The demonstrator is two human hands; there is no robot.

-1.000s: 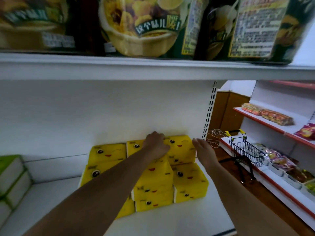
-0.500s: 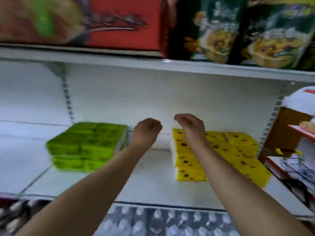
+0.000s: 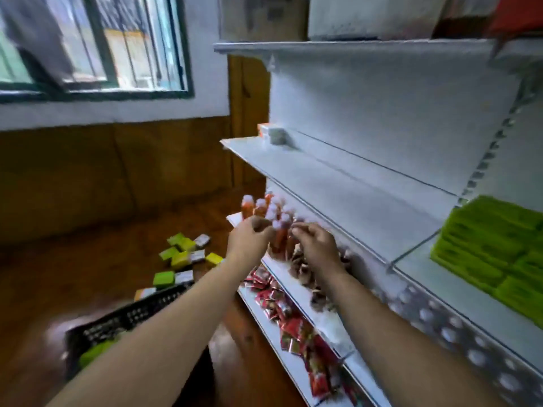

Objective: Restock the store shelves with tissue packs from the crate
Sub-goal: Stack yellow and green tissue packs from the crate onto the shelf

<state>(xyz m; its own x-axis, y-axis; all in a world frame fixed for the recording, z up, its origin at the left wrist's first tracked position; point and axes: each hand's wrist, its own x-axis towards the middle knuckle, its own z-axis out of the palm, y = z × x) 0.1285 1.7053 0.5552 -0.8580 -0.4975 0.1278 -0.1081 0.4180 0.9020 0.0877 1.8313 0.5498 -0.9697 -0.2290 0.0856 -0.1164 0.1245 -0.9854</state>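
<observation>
left grip (image 3: 249, 242) and right grip (image 3: 316, 248) were loosely curled, holding nothing, before the shelf (image 3: 352, 201). green tissue packs (image 3: 493, 245) sat stacked at its right. loose packs (image 3: 179, 254) lay on the wooden floor (image 3: 58, 274) beyond the black crate (image 3: 126, 315), below a window (image 3: 94, 45).

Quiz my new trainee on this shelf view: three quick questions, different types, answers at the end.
1. True or false: the left hand or the right hand holds a tissue pack.
2. The stacked packs on the shelf at the right are: A yellow, B green, C red.
3. Fill in: the black crate stands on the ____.
Key: 1 false; 2 B; 3 floor.
</observation>
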